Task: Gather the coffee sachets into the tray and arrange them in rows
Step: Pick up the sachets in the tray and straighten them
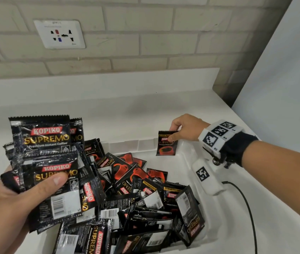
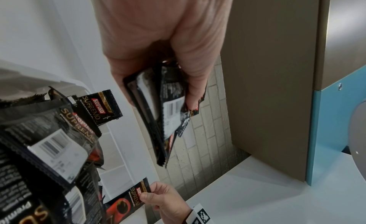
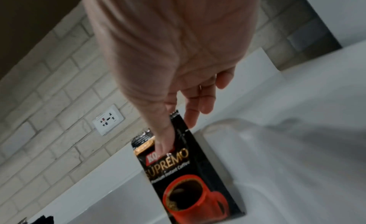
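White counter [image 1: 145,110] against a pale brick wall [image 1: 145,43], wall socket [image 1: 59,33] upper left; white tray [image 1: 187,162] sits on the counter at centre-right. R hand [image 1: 185,128] pinches one sachet [image 1: 167,143] by its top edge, thumb in front, fingers behind; the sachet hangs upright, long axis approx. vertical, front face to the camera, at the tray's far right corner next to the far wall. That corner is bare, so the likely move is straight down to start a row there; R hand is the nearer one. L hand [image 1: 15,197] grips a fanned stack [image 1: 46,154] near the tray's left side. Loose pile [image 1: 141,195] lies jumbled in the tray, no rows yet. Legible print: "KOPIKO", "SUPREMO", "Premium Instant Coffee"; backs carry barcodes. Wrist band [image 1: 218,133] shows square markers w/ "R2", "R3".
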Available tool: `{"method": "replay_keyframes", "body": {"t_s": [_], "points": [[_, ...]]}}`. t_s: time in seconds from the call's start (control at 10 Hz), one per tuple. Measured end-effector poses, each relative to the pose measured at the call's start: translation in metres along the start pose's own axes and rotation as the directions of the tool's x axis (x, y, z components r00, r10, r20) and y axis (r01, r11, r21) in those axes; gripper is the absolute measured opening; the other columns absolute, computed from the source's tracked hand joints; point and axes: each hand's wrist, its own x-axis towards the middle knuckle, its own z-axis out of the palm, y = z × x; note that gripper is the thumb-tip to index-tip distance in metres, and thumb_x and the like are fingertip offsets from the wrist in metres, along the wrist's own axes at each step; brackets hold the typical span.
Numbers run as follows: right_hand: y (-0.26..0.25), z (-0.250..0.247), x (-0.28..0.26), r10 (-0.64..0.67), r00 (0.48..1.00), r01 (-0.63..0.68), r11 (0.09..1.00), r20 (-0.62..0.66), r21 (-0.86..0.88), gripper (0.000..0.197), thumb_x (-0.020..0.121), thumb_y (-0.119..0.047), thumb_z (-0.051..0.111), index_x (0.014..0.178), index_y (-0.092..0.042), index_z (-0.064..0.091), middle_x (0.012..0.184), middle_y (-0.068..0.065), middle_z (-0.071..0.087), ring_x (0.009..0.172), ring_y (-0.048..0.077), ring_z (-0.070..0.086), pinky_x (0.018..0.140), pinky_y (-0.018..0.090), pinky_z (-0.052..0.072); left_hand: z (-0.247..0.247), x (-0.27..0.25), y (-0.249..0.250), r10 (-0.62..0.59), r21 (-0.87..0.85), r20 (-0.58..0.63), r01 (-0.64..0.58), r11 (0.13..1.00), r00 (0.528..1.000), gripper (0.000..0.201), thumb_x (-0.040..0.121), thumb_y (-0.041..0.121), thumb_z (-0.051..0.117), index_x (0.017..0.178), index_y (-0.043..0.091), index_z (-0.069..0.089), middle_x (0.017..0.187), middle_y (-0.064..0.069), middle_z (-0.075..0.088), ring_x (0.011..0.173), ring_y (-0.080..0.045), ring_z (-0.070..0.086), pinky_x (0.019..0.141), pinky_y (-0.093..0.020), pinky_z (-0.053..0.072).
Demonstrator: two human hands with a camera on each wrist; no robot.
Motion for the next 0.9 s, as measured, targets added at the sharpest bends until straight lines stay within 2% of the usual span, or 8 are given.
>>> {"method": "replay_keyframes", "body": {"t_s": [0.2,0.3,0.4,0.5,0.6,0.7,0.8,0.9], "points": [[-0.003,0.004,0.006,-0.047,0.999,0.045,0.995,-0.022,-0.092,0.016,0.079,-0.034,0.069,0.087,-0.027,0.059,0.105,-0.010,0.063,0.094,0.011,0.050,0.092,0.035,0.023,0.060,-0.026,0.076,0.022,-0.096,0.107,-0.012,0.995,0.994,0.072,0.050,0.057,0.085,0.114,0.031,0.064,0.112,-0.001,0.070,0.102,-0.024,0.067,0.086,-0.055,0.051],[-0.005,0.004,0.006,-0.065,0.997,0.059,0.989,-0.039,-0.136,0.023,0.078,-0.035,0.069,0.098,-0.029,0.059,0.109,-0.011,0.062,0.098,0.011,0.051,0.093,0.034,0.023,0.087,-0.031,0.099,-0.033,-0.238,0.147,0.068,0.969,0.989,0.086,0.007,0.055,0.090,0.085,0.023,0.074,0.087,-0.008,0.075,0.074,-0.026,0.073,0.055,-0.033,0.058],[-0.007,0.001,0.003,-0.058,0.998,0.052,0.984,-0.029,-0.171,0.039,0.078,-0.039,0.068,0.114,-0.032,0.053,0.119,-0.010,0.056,0.109,0.013,0.051,0.096,0.035,0.024,0.100,-0.028,0.105,-0.071,-0.273,0.191,0.122,0.954,0.979,0.087,0.001,0.049,0.090,0.080,0.017,0.074,0.085,-0.013,0.074,0.070,-0.028,0.072,0.049,-0.026,0.054],[-0.013,-0.009,-0.005,-0.089,0.989,0.068,0.982,-0.115,-0.178,0.048,0.081,-0.042,0.065,0.123,-0.033,0.046,0.123,-0.007,0.051,0.117,0.014,0.046,0.098,0.036,0.025,0.106,-0.025,0.105,-0.106,-0.279,0.242,0.174,0.945,0.965,0.096,0.003,0.046,0.091,0.090,0.011,0.072,0.087,-0.016,0.074,0.072,-0.030,0.072,0.049,-0.025,0.054],[-0.033,-0.018,-0.029,-0.225,0.934,0.270,0.953,-0.278,0.138,0.020,0.082,-0.032,0.065,0.099,-0.031,0.055,0.095,-0.010,0.054,0.094,0.010,0.052,0.087,0.025,0.036,0.112,-0.021,0.104,-0.112,-0.271,0.247,0.180,0.945,0.962,0.104,0.006,0.048,0.090,0.099,0.008,0.068,0.089,-0.014,0.074,0.075,-0.027,0.072,0.051,-0.023,0.054],[-0.061,-0.016,-0.067,-0.362,0.892,0.439,0.838,-0.271,0.325,0.010,0.077,-0.028,0.070,0.075,-0.028,0.060,0.068,-0.010,0.055,0.064,0.007,0.050,0.062,0.016,0.040,0.122,-0.017,0.107,-0.095,-0.285,0.235,0.162,0.945,0.967,0.097,0.016,0.043,0.093,0.102,0.008,0.067,0.092,-0.013,0.074,0.080,-0.026,0.072,0.055,-0.024,0.055],[-0.081,-0.003,-0.092,-0.407,0.894,0.449,0.819,-0.190,0.359,0.026,0.067,-0.044,0.072,0.083,-0.029,0.058,0.067,-0.009,0.055,0.055,0.001,0.048,0.057,0.019,0.042,0.133,-0.016,0.114,-0.060,-0.348,0.219,0.136,0.928,0.974,0.055,0.048,0.023,0.089,0.098,0.010,0.070,0.093,-0.014,0.074,0.082,-0.028,0.072,0.061,-0.031,0.059],[-0.087,0.009,-0.092,-0.351,0.919,0.394,0.841,-0.182,0.371,0.044,0.059,-0.053,0.071,0.090,-0.033,0.048,0.075,-0.008,0.056,0.052,-0.001,0.045,0.055,0.018,0.042,0.142,-0.020,0.119,-0.050,-0.353,0.209,0.123,0.927,0.977,0.053,0.048,0.021,0.077,0.100,0.011,0.068,0.089,-0.012,0.074,0.081,-0.026,0.072,0.067,-0.033,0.059]]}}
